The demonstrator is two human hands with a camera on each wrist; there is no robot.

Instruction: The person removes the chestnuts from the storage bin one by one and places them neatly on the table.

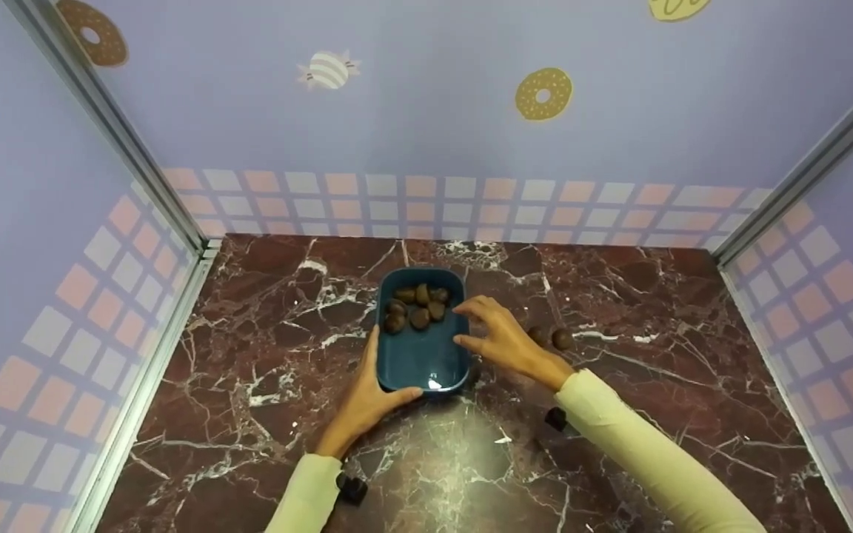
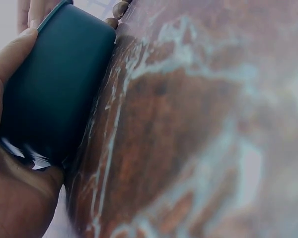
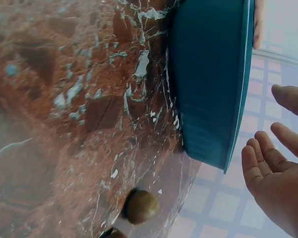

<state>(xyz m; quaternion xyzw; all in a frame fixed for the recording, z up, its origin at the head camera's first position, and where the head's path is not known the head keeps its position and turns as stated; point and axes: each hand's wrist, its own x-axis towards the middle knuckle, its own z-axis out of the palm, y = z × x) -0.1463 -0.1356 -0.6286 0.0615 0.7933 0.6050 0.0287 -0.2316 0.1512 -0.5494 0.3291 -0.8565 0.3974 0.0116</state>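
A dark teal rectangular box [image 1: 417,359] with rounded corners stands on the marble-patterned table. Several brown chestnuts [image 1: 420,318] lie together in its far half. My left hand [image 1: 369,396] grips the box at its near left corner, fingers along the left side and thumb across the near rim. Over the right rim hovers my right hand [image 1: 500,337], its fingers loosely bent and apart, with nothing between them. In the right wrist view that hand [image 3: 283,163] is beside the box's upper edge. Two more chestnuts [image 1: 562,339] lie on the table just right of the right wrist.
The dark red table [image 1: 263,444] with white veins carries everything. A purple back wall [image 1: 426,111] and side walls with metal corner rails [image 1: 138,155] enclose it. Small white flecks [image 1: 503,440] are scattered on the table.
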